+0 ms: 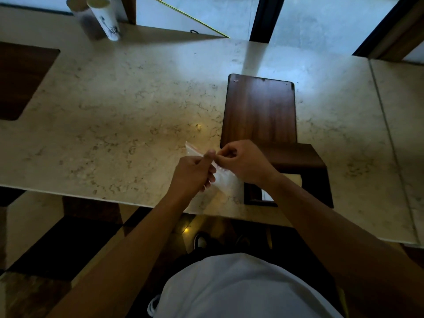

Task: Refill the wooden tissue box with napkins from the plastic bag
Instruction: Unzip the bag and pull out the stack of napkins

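Near the frame's centre, the left hand [195, 172] and right hand [241, 160] both pinch the top edge of the plastic bag [226, 180] over the tabletop [114, 111] — apparently opening it. The wooden tissue box [291, 166] (lid seemingly raised) sits just right, probably unfilled — napkins remain bagged.

Likely a café or restaurant: marble counter [128, 106], paper cups [107, 21], glass wall [309, 17].

Cream marble counter [128, 106] with grey-brown veining; dark brown wood-grain tissue box [260, 111]; clear plastic bag [223, 180] with red strip; white, black-marked cup [107, 24] upper left.
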